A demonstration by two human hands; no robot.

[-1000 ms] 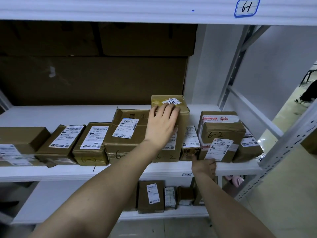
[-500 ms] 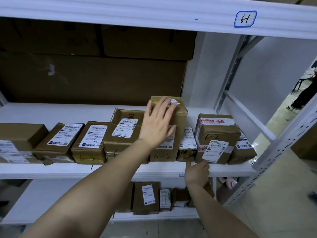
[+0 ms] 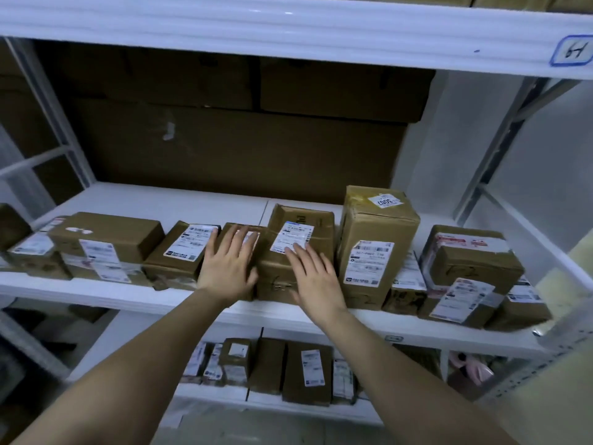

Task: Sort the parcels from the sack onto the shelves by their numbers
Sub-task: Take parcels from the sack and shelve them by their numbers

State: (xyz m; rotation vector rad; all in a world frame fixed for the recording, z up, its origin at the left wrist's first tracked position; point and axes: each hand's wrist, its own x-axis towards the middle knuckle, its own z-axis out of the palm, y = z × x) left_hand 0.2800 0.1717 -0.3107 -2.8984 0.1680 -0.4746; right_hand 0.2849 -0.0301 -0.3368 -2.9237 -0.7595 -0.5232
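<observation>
While flat on parcels (image 3: 298, 252), hands.

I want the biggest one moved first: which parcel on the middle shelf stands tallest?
The upright brown box just right of the right hand; it rises above every neighbour and carries a small white sticker on its top.
</observation>
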